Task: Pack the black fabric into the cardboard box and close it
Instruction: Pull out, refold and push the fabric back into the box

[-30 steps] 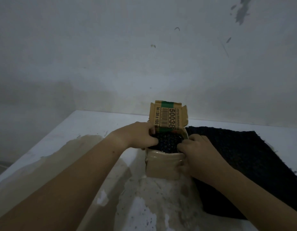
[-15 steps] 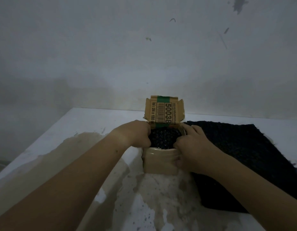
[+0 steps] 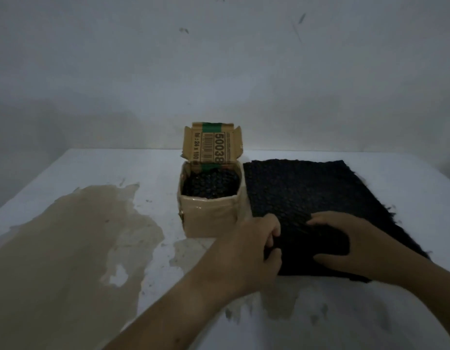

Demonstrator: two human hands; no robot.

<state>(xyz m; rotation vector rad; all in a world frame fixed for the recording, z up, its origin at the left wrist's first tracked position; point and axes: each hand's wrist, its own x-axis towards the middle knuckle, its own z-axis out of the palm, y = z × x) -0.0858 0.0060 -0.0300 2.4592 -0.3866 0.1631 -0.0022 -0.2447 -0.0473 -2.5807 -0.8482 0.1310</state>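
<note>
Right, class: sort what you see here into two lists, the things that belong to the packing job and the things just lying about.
Part of the job: cardboard box, lid up; black fabric inside it; flat black fabric sheet beside it; left hand and right hand, both gripping that sheet.
Just there: brown stain on the white table; marked wall.

A white bench (image 3: 105, 168) fills the lower half of the view. A big brown stain (image 3: 67, 248) spreads over it at 8 o'clock. A smaller brown patch (image 3: 282, 304) lies at 6 o'clock. Behind the bench stands a plain pale wall (image 3: 219, 72). It has a few small dark marks (image 3: 298, 24) up at 12 and 1 o'clock. The light is dim and grey. The wall looks darker low down at 9 o'clock.
</note>
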